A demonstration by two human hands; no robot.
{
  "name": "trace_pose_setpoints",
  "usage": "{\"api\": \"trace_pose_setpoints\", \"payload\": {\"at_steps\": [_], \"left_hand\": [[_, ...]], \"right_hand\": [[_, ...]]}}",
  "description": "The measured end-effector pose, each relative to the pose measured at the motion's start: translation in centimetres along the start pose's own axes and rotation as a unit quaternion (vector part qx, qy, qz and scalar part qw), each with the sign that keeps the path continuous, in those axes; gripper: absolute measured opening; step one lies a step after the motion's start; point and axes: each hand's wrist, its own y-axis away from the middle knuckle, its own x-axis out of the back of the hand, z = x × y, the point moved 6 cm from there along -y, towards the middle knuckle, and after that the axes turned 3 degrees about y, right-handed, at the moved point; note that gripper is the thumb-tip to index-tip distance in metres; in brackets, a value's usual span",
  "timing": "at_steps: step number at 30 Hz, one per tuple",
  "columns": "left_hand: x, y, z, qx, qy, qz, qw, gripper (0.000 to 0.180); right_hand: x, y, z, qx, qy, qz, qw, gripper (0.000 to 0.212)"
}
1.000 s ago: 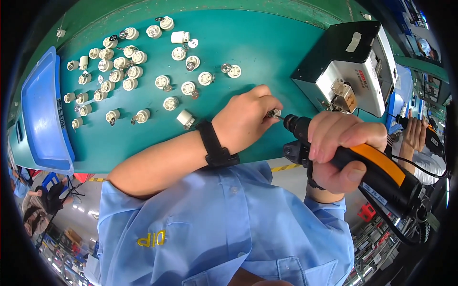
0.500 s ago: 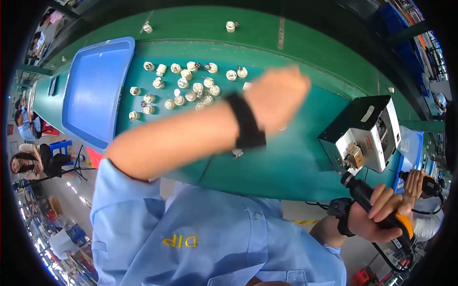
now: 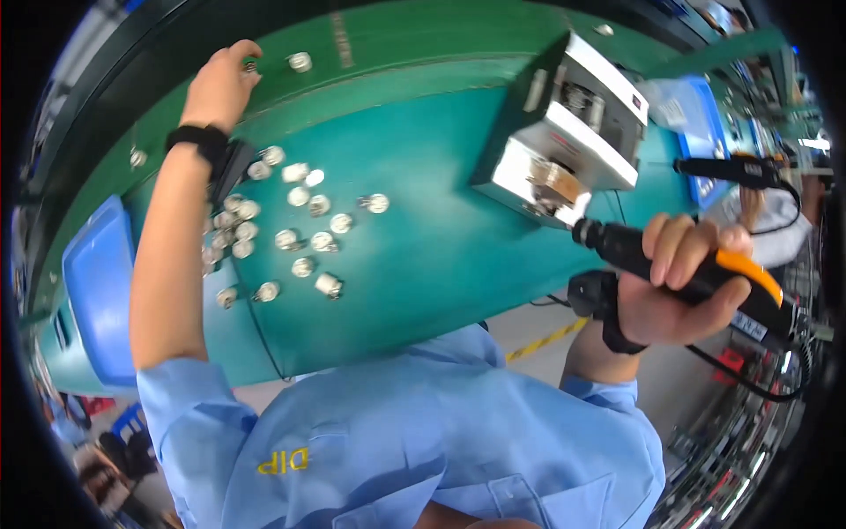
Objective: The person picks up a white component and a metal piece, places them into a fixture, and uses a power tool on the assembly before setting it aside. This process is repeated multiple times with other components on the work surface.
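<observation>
My left hand (image 3: 220, 88) reaches out to the green ledge at the far left. Its thumb and fingers are closed around a small, partly hidden piece (image 3: 250, 65) that I cannot make out. Just right of it on the ledge stands a white round part (image 3: 300, 62). My right hand (image 3: 674, 295) grips a black and orange electric screwdriver (image 3: 626, 249), its tip pointing left toward the front of a black and white boxy machine (image 3: 582, 123). Several white round parts with metal fittings (image 3: 322, 241) lie scattered on the green table mat (image 3: 423, 256), some partly behind my left forearm.
A blue tray (image 3: 97, 291) lies at the left end of the table. Another white part (image 3: 137, 158) sits on the ledge. Beyond the machine is a blue bin (image 3: 701, 115); at right a co-worker's hand (image 3: 752, 207) holds another screwdriver (image 3: 731, 169).
My left hand has swung from above the middle of the table out to the far ledge at left. The view has turned, while the right hand still grips the electric screwdriver.
</observation>
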Motion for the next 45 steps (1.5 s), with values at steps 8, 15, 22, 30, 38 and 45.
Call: {"api": "trace_pose_setpoints", "payload": {"at_steps": [8, 15, 22, 30, 38, 45], "left_hand": [[-1.2, 14.9, 20.1, -0.092, 0.330, -0.199, 0.918, 0.016], [-6.3, 18.6, 20.5, -0.060, 0.350, -0.209, 0.911, 0.021], [-5.7, 18.4, 20.4, 0.000, 0.412, -0.206, 0.888, 0.023], [-6.3, 18.4, 20.3, -0.070, 0.360, -0.213, 0.906, 0.024], [-7.9, 18.5, 19.8, -0.013, 0.464, -0.163, 0.871, 0.024], [-8.3, 18.4, 19.5, -0.012, 0.480, -0.167, 0.861, 0.026]], "right_hand": [[0.2, -0.3, 1.8, -0.031, 0.060, -0.031, 0.997, 0.036], [0.0, -1.1, 2.6, -0.034, 0.048, -0.069, 0.996, 0.037], [-0.4, -2.8, 4.1, -0.090, -0.044, -0.267, 0.959, 0.037], [0.1, -2.8, 4.3, -0.128, 0.038, -0.082, 0.988, 0.032], [-2.9, 1.8, 5.7, -0.181, -0.099, 0.003, 0.978, 0.035], [-6.8, 4.0, 5.4, -0.188, -0.016, -0.124, 0.974, 0.048]]}}
